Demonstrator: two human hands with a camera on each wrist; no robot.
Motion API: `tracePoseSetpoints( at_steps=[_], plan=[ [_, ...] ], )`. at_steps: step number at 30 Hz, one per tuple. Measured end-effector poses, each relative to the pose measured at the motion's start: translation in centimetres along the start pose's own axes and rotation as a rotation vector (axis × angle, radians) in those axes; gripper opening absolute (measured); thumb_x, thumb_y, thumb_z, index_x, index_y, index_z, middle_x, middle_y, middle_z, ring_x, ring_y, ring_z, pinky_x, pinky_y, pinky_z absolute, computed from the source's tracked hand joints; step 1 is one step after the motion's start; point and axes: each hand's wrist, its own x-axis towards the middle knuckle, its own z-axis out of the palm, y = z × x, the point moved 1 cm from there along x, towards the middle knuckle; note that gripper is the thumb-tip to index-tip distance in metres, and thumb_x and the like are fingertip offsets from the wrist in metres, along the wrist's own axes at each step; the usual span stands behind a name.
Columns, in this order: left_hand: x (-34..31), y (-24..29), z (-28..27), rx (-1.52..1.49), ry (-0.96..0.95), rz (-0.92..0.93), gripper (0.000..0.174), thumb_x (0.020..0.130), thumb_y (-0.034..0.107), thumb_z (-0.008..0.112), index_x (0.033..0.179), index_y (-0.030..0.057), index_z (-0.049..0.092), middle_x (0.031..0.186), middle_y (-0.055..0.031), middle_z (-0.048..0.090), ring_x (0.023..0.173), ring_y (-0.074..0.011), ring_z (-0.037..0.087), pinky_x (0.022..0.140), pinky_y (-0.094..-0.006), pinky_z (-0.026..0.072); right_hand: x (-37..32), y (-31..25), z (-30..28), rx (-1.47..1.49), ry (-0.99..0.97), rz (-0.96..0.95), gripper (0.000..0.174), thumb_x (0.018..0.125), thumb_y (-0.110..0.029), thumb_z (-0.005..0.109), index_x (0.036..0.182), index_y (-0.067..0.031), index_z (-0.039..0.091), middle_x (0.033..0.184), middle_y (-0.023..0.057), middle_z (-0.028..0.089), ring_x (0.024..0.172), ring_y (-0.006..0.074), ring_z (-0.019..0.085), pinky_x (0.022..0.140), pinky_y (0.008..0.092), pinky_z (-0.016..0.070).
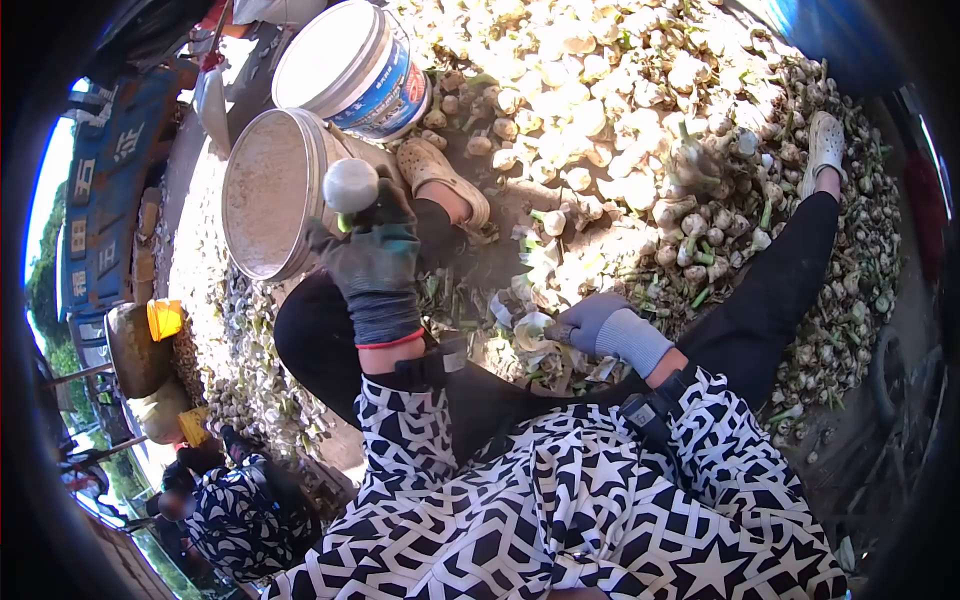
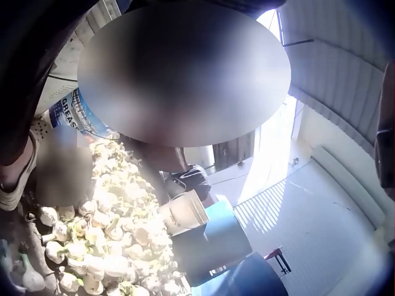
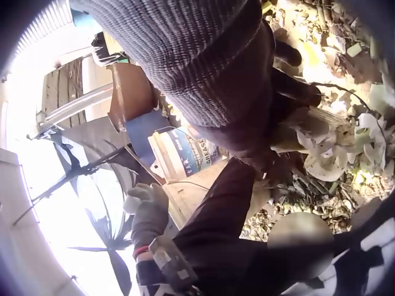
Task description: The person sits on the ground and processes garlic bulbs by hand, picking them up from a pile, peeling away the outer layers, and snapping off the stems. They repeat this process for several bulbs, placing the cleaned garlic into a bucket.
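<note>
In the head view my left hand (image 1: 372, 255), in a dark glove, holds a trimmed garlic bulb (image 1: 350, 185) with a green stub of stem. It is raised beside the open mouth of a tipped pale bucket (image 1: 262, 195). The same left hand (image 3: 150, 213) shows farther off in the right wrist view. Low between the legs, my right hand (image 1: 605, 328) wears a grey glove with curled fingers. In the right wrist view its shaded fingers (image 3: 299, 92) grip a pale garlic stalk (image 3: 318, 126), with papery skins (image 3: 327, 163) around it; the palm side is hidden.
A white bucket with a blue label (image 1: 385, 90) stands behind the tipped one. Heaped garlic (image 1: 590, 110) spreads ahead and to the right, around a foot in a clog (image 1: 823, 150). Another person (image 1: 245, 515) sits at lower left. Blue barrels (image 2: 213, 246) stand beyond the heap.
</note>
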Motion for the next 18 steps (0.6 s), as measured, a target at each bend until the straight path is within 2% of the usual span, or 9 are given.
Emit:
tracePoseSetpoints(
  at_steps=[2,5,7,9,11,12,15,16,18],
  plan=[
    [-1.3,1.9,3.2,-0.007,-0.097,0.008,0.079,0.086,0.054,0.054,0.136,-0.0037,0.034,0.136,-0.0221,0.044,0.123,-0.0354,0.048,0.101,-0.0511,0.0415,2.7,1.9,0.6,-0.229,0.182,0.005,0.033,0.081,-0.035,0.058,0.110,-0.0224,0.065,0.109,0.0066,0.063,0.104,0.0270,0.060,0.093,0.0454,0.0392],
    [-1.0,-1.5,2.2,0.378,0.109,0.108,0.075,0.088,0.052,0.053,0.136,-0.0017,0.034,0.136,-0.0182,0.044,0.121,-0.0344,0.050,0.101,-0.0496,0.0419,8.6,4.8,-1.0,-0.062,0.296,0.206,0.035,0.081,-0.018,0.058,0.115,-0.0141,0.060,0.122,0.0139,0.056,0.109,0.0322,0.060,0.091,0.0497,0.0450],
    [-0.7,-4.7,-0.2,0.589,0.260,-0.026,0.052,0.092,0.040,0.055,0.125,0.0021,0.046,0.122,-0.0126,0.055,0.109,-0.0299,0.058,0.090,-0.0449,0.0477,15.1,6.0,-1.9,-0.093,0.177,0.351,0.034,0.081,-0.019,0.058,0.114,-0.0072,0.055,0.123,0.0178,0.056,0.106,0.0347,0.061,0.086,0.0464,0.0504],
    [-0.4,-7.9,-2.5,0.761,0.288,-0.077,0.034,0.093,0.029,0.056,0.116,0.0034,0.053,0.108,-0.0088,0.061,0.098,-0.0262,0.062,0.082,-0.0382,0.0520,17.1,5.3,-2.4,0.005,0.487,0.222,0.037,0.081,-0.018,0.057,0.117,-0.0084,0.053,0.118,0.0183,0.059,0.104,0.0353,0.062,0.084,0.0470,0.0513],
    [0.0,-9.9,-4.1,0.982,0.249,-0.130,0.025,0.093,0.017,0.058,0.115,0.0052,0.054,0.102,-0.0038,0.062,0.094,-0.0203,0.062,0.080,-0.0313,0.0509,21.6,7.2,-0.9,0.010,0.504,0.214,0.044,0.080,-0.017,0.060,0.122,-0.0097,0.051,0.115,0.0194,0.060,0.102,0.0357,0.062,0.084,0.0459,0.0516],
    [0.8,-10.1,-6.0,1.251,0.150,-0.093,0.033,0.092,0.014,0.058,0.122,0.0030,0.051,0.109,-0.0082,0.059,0.088,-0.0165,0.062,0.073,-0.0246,0.0514,22.2,7.5,-2.1,0.027,0.291,0.270,0.043,0.079,-0.014,0.062,0.121,-0.0105,0.052,0.114,0.0204,0.060,0.101,0.0384,0.061,0.083,0.0447,0.0520],
    [3.1,-11.1,-14.4,1.746,-0.081,0.079,0.050,0.086,0.015,0.065,0.131,0.0001,0.046,0.110,-0.0131,0.062,0.090,-0.0136,0.061,0.074,-0.0260,0.0505,21.1,7.7,-1.2,0.755,0.682,0.048,0.049,0.077,-0.010,0.069,0.122,-0.0038,0.051,0.103,0.0178,0.064,0.094,0.0261,0.064,0.078,0.0369,0.0538],
    [2.7,-11.6,-12.7,1.809,-0.001,-0.092,0.054,0.086,0.016,0.066,0.132,0.0003,0.045,0.110,-0.0135,0.062,0.090,-0.0129,0.060,0.074,-0.0264,0.0505,21.5,8.6,-1.2,0.748,0.575,0.057,0.055,0.077,-0.004,0.069,0.127,-0.0027,0.047,0.099,0.0147,0.064,0.090,0.0191,0.063,0.076,0.0313,0.0545],
    [1.6,-12.9,-10.9,1.476,-0.010,-0.286,0.050,0.088,0.004,0.063,0.133,0.0001,0.043,0.113,-0.0079,0.058,0.093,-0.0102,0.055,0.080,-0.0245,0.0483,13.4,5.4,-1.3,1.941,0.319,-0.258,0.048,0.086,0.003,0.051,0.133,-0.0072,0.043,0.106,0.0113,0.061,0.089,0.0209,0.062,0.079,0.0309,0.0555]
  ],
)
